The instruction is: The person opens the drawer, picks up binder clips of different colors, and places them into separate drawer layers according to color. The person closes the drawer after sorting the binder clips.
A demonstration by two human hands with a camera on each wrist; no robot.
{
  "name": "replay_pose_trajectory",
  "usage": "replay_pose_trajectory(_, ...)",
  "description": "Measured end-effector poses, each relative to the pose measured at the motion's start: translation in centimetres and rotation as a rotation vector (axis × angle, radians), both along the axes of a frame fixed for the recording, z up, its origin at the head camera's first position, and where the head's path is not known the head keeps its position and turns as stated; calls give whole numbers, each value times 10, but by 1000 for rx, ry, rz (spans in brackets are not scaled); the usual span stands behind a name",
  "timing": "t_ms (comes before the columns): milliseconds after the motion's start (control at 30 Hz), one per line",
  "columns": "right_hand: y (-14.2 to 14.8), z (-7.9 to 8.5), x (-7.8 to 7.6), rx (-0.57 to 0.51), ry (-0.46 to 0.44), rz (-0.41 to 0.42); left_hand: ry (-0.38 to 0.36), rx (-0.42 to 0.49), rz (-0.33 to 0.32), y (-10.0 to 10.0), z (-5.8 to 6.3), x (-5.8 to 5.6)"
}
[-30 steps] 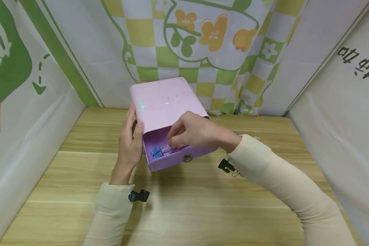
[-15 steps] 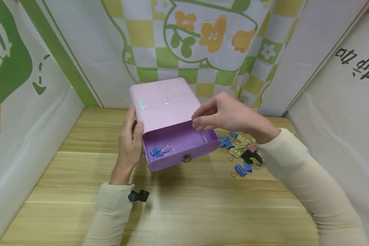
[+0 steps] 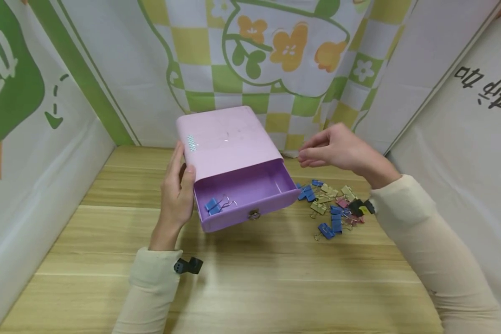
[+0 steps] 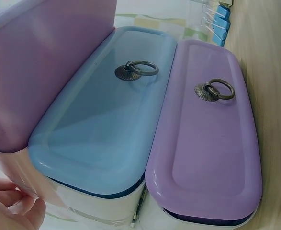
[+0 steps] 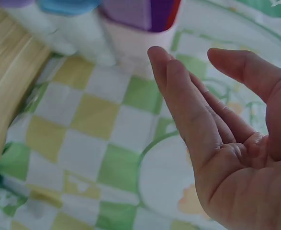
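Observation:
A pink drawer cabinet [image 3: 229, 134] stands on the table, its top purple drawer [image 3: 229, 224] pulled out. Inside that drawer, near the front left corner, lies a blue binder clip [image 3: 212, 206]. My left hand [image 3: 176, 197] rests along the cabinet's left side, fingers extended, thumb at the front corner. Right of the cabinet, my right hand [image 3: 342, 150] is raised above the table with nothing in it. The right wrist view shows its fingers straight and thumb apart. Below it lies a loose pile of binder clips in blue, gold and pink, including a blue clip [image 3: 326, 230].
Under the pulled-out drawer, the left wrist view shows a closed blue drawer [image 4: 102, 120] and a closed purple drawer [image 4: 202, 153], each with a ring pull. A checkered curtain [image 3: 225, 76] hangs behind the wooden table [image 3: 250, 287].
My right hand has left the open drawer and moved right, past the cabinet's edge, uncovering the clip pile. The left hand and the cabinet have stayed in place.

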State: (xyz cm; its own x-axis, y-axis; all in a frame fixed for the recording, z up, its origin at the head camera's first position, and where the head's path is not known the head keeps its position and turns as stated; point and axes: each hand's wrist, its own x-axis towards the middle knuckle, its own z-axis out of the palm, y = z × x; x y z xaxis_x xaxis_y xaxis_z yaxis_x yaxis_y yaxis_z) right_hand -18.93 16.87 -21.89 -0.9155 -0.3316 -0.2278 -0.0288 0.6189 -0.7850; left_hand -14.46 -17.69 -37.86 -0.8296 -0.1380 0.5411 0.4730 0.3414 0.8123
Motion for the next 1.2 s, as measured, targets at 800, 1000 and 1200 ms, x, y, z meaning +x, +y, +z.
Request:
replay_pose_trajectory(800,36,-105,-51,269,-40,-47,-18,8,-18,-1,3,2)
replay_pose_trajectory(1000,34,-118,-57,362,13,-55,-20,10,-13,-1,3,3)
replay_pose_trajectory(1200,33,-132,-63,417,33,-66,-29,11,-17,-1,3,3)
